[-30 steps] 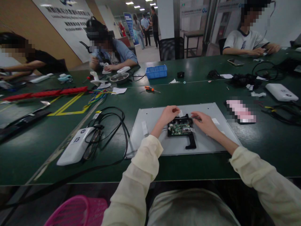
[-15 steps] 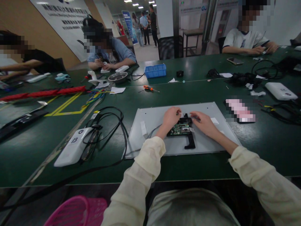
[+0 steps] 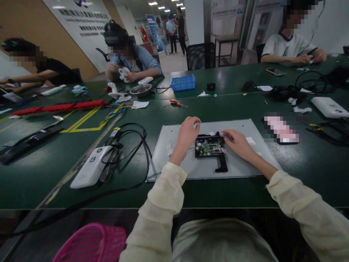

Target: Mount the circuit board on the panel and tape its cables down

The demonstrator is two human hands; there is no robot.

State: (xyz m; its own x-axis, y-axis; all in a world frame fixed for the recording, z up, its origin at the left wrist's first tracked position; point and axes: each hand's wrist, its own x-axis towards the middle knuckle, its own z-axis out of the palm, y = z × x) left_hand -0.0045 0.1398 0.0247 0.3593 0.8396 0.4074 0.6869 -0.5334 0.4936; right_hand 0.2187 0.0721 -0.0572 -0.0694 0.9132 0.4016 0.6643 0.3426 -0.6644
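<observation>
A green circuit board sits in a black plastic frame on a light grey flat panel. My left hand is over the panel, left of the frame's upper corner. Its fingers are bent with a gap to the thumb, and nothing shows in them. At the frame's right edge is my right hand, its fingers curved and apart; whether the tips touch the frame I cannot tell. Small white pieces lie on the panel, and one white bit shows at the frame's top edge.
Left of the panel lie a white power bank and black cables. Beyond are an orange screwdriver, a blue basket and a metal bowl. A pink phone lies right. Several people sit around the table.
My left hand has moved left and away from the frame's top, uncovering more of the board. My right hand stays by the frame's right edge. The view has shifted slightly.
</observation>
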